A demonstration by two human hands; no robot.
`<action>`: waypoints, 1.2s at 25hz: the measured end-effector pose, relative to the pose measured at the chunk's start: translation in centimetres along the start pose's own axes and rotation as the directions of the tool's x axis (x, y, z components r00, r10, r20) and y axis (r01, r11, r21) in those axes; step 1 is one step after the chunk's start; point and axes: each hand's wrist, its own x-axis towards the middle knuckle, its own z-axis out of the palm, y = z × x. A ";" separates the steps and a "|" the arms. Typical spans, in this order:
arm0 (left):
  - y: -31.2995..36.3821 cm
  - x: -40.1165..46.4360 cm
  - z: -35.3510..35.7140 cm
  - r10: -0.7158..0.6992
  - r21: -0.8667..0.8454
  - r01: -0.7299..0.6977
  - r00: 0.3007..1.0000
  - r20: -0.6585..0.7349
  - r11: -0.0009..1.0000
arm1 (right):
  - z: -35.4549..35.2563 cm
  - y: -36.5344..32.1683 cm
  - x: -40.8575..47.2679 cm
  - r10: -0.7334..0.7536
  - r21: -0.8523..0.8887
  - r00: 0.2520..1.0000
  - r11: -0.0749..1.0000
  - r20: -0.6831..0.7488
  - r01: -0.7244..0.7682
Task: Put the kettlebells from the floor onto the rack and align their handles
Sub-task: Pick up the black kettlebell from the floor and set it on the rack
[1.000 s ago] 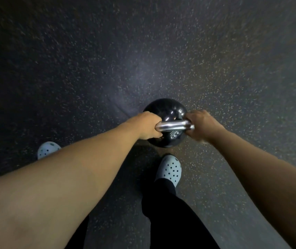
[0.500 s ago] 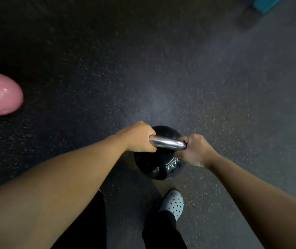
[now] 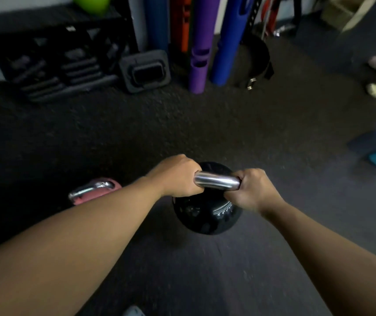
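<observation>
1. I look up more than half a second ago: the wall side of the room shows now, and the pink kettlebell [image 3: 95, 190] sits near my left arm, not far off at the left edge.
2. My left hand [image 3: 178, 175] and right hand [image 3: 249, 190] are both wrapped tight on the shiny handle [image 3: 216, 182] of the black kettlebell [image 3: 206, 213], same as before.
3. I cannot tell if the black ball touches the floor [image 3: 205, 133].
4. A black rack [image 3: 52, 62] at the back holds dark bars, blurry, with a green ball [image 3: 91, 3] on top.
5. Purple [image 3: 198, 53] and blue tubes [image 3: 228, 42] stand by the wall on the dark floor.
</observation>
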 end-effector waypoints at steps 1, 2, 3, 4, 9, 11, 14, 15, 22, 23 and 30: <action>-1.8 0.6 -2.8 -0.010 0.012 0.010 0.999 -0.031 1.000 | -0.5 -2.1 2.7 -0.032 0.008 0.999 0.999 -0.013 0.032; -3.5 1.3 -5.5 -0.020 0.028 0.022 0.998 -0.066 0.999 | -1.0 -4.0 5.7 -0.067 0.012 0.998 0.998 -0.020 0.067; -5.2 2.2 -8.2 -0.026 0.053 0.032 0.995 -0.099 0.998 | -1.5 -5.7 8.6 -0.098 0.017 0.995 0.995 -0.028 0.099; -6.8 3.2 -10.7 -0.035 0.074 0.045 0.990 -0.136 0.996 | -1.9 -7.3 11.6 -0.132 0.025 0.991 0.991 -0.037 0.133; -14.8 8.4 -20.6 -0.179 0.086 0.205 0.952 -0.246 0.975 | -3.5 -13.7 27.2 -0.301 0.014 0.953 0.954 0.019 0.301; -18.1 10.8 -24.2 -0.249 0.044 0.269 0.932 -0.262 0.962 | -3.9 -16.2 33.1 -0.355 -0.001 0.934 0.935 0.029 0.355; -23.9 13.2 -29.5 -0.322 -0.008 0.335 0.898 -0.298 0.942 | -3.8 -21.2 41.4 -0.445 -0.014 0.895 0.895 0.023 0.446; -25.6 13.8 -31.0 -0.326 -0.004 0.341 0.895 -0.304 0.940 | -3.9 -22.6 43.7 -0.465 -0.016 0.885 0.885 0.015 0.465; -41.2 17.0 -42.2 -0.414 0.040 0.464 0.824 -0.387 0.885 | -0.9 -36.3 60.7 -0.544 -0.017 0.830 0.835 0.121 0.550; -43.1 17.3 -43.5 -0.410 0.053 0.469 0.817 -0.405 0.882 | -0.5 -38.2 62.6 -0.552 -0.023 0.823 0.829 0.136 0.559; -56.7 21.2 -55.3 -0.395 0.104 0.516 0.756 -0.521 0.850 | 1.8 -50.1 78.2 -0.647 0.031 0.758 0.762 0.082 0.647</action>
